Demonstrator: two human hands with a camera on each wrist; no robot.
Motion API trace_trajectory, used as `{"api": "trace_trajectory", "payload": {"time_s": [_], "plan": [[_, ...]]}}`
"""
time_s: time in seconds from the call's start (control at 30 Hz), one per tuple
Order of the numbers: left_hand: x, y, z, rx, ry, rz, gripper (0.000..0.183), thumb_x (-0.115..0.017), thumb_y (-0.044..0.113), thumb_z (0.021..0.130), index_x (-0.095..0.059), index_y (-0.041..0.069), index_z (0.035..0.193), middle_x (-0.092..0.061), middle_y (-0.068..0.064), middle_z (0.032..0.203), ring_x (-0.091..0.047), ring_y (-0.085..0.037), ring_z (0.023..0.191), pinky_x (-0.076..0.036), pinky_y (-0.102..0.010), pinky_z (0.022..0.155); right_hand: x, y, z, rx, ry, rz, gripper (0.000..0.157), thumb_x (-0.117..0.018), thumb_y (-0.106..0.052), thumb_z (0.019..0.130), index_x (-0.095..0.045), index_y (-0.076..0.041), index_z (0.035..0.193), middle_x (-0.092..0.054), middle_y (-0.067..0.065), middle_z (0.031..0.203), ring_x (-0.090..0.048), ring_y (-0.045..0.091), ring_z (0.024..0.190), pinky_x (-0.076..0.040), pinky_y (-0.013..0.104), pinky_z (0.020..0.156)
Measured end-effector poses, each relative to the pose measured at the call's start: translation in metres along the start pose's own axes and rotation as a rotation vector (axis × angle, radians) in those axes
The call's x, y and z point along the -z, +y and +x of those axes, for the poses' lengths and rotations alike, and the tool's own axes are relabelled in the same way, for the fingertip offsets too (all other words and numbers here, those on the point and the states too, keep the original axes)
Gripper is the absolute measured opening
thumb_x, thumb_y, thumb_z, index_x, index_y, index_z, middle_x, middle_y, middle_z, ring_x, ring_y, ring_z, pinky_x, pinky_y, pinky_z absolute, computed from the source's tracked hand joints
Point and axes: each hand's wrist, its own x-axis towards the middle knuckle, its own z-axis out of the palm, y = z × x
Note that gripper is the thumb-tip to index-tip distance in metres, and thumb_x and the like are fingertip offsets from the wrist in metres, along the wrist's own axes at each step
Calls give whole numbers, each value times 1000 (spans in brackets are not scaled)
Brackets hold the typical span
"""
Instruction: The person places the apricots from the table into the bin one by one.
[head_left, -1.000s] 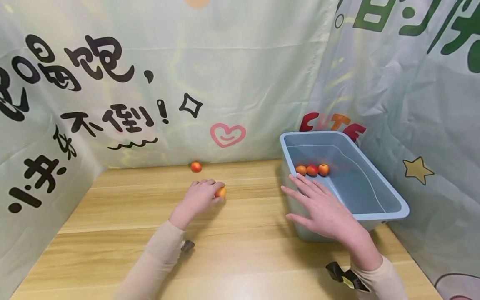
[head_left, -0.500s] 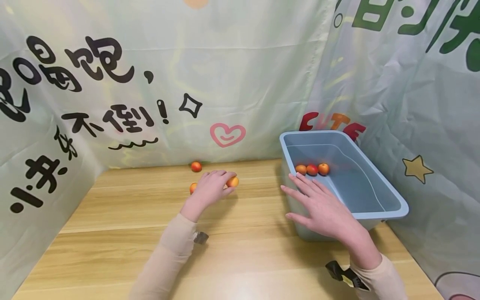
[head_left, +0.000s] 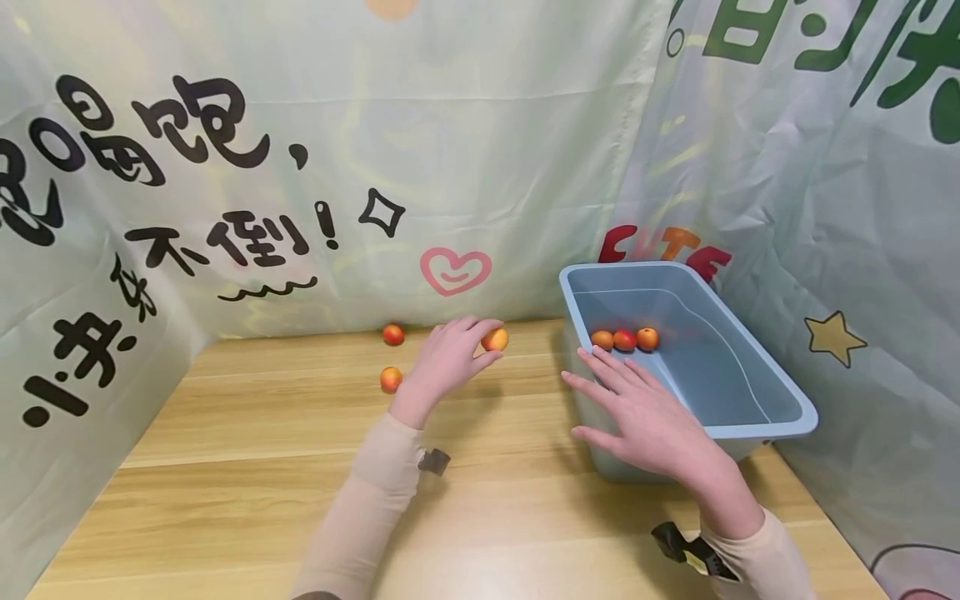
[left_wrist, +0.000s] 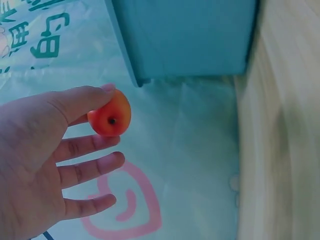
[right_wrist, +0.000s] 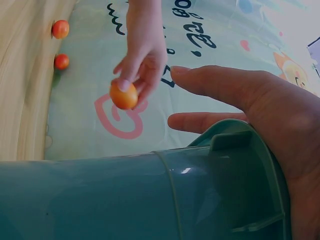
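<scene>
My left hand (head_left: pixel 447 357) pinches a small orange-red fruit (head_left: pixel 495 339) between thumb and fingertips, raised over the table. In the left wrist view the fruit (left_wrist: pixel 111 116) shows a dark dimple, and the other fingers stretch out apart from it. A blue-grey plastic bin (head_left: pixel 738 346) stands on the right. My right hand (head_left: pixel 648 417) lies at the bin's near left rim with its fingers straight and spread. Inside the bin, against its far left side, sit an orange fruit (head_left: pixel 602 339), a red fruit (head_left: pixel 625 340) and another orange fruit (head_left: pixel 647 338).
Two more fruits rest on the wooden table (head_left: pixel 225 483): a red one (head_left: pixel 392 334) by the back cloth and an orange one (head_left: pixel 391 379) nearer, just left of my left hand. Printed cloth (head_left: pixel 517 167) walls the table at the back and sides.
My left hand has lifted the fruit and carried it right and away from me towards the bin, uncovering the orange fruit on the table. My right hand has stayed in place.
</scene>
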Motion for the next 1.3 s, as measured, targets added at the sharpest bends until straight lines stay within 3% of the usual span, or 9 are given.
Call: {"api": "trace_trajectory", "payload": {"time_s": [0.53,1.03,1.3], "plan": [[0,31,32,-131,182,-55,43,-69,38,89,-62,23,128,-67,0,110,-65,-16,95,-53,-33,76,1,0,0,-2,-16,-3,67,-68,-50,86,-49,-21,144,-35,10,158,-31,33,146,-29,56,113],[-4,62,59,-222,185,-20,48,-70,38,89,-59,22,132,-66,3,118,-63,-18,103,-52,-32,83,2,0,0,16,3,-18,68,-70,-48,85,-50,-20,144,-37,11,156,-33,34,145,-30,56,112],[-7,74,70,-200,131,-30,48,-66,42,90,-55,22,132,-66,6,124,-61,-16,106,-50,-31,86,0,0,0,26,14,-22,69,-70,-48,84,-50,-18,143,-36,12,156,-33,34,145,-29,55,113]]}}
